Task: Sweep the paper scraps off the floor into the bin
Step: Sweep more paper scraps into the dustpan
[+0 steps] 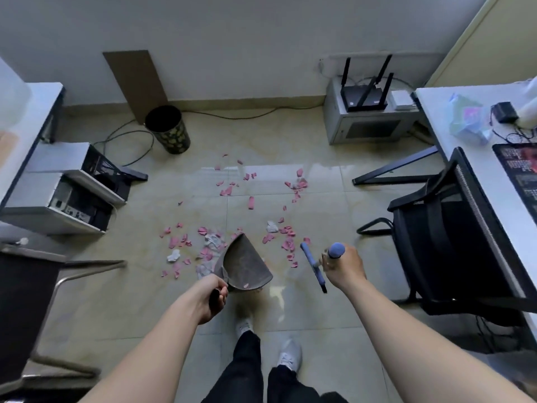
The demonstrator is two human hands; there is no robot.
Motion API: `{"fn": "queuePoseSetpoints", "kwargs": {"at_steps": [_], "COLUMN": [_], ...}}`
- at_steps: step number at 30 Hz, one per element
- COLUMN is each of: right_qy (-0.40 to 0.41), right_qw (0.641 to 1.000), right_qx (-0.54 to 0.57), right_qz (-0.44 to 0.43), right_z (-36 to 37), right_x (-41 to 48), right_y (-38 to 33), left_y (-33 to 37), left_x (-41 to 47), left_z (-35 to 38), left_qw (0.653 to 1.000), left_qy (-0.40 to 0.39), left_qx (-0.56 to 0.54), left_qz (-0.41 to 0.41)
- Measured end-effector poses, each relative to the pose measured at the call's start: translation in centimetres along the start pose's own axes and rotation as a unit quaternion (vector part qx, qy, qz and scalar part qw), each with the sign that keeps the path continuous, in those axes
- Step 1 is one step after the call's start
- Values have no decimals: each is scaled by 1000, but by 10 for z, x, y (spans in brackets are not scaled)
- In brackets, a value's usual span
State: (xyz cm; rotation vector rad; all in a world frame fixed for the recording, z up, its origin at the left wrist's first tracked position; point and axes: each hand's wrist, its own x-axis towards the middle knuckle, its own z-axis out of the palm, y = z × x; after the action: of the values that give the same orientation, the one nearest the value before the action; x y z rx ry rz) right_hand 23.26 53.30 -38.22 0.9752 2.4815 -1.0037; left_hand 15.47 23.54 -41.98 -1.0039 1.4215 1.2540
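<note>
Pink and white paper scraps (226, 191) lie scattered over the tiled floor ahead of my feet. A black bin (168, 130) with a yellow pattern stands open by the back wall, left of centre. My left hand (211, 298) grips the dark handle of a grey dustpan (244, 264), which hangs above the floor with its mouth pointing away; one pink scrap lies inside it. My right hand (343, 264) grips the blue top of a broom handle (336, 250), and the blue broom head (313, 266) shows beside it, seen from above.
Computer cases (72, 196) and a desk stand at left. A black office chair (453, 228) and a white desk (476, 158) stand at right. A grey cabinet with a router (366, 112) sits at the back wall. Cables (128, 146) trail near the bin. A cardboard sheet (133, 82) leans on the wall.
</note>
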Motion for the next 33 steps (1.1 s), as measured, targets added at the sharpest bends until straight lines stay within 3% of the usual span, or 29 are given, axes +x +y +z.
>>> {"fn": "queuePoseSetpoints", "kwargs": {"at_steps": [8, 16, 26, 30, 33], "right_qy": [26, 14, -5, -7, -24], "right_qw": [999, 987, 988, 996, 993], "right_qx": [-28, -153, -146, -71, -101], "right_qz": [-13, -41, -51, -45, -61], "right_z": [-24, -15, -18, -22, -26], "right_x": [45, 132, 173, 190, 202], "right_y": [-38, -74, -123, -140, -144], "left_y": [76, 149, 197, 204, 206], "left_x": [16, 46, 55, 61, 62], "left_z": [15, 13, 1, -3, -4], "left_qw": [998, 996, 998, 999, 998], "left_qy": [-21, 1, 9, 17, 28], "left_qx": [46, 57, 16, -5, -20], "left_qz": [28, 64, 59, 50, 47]}}
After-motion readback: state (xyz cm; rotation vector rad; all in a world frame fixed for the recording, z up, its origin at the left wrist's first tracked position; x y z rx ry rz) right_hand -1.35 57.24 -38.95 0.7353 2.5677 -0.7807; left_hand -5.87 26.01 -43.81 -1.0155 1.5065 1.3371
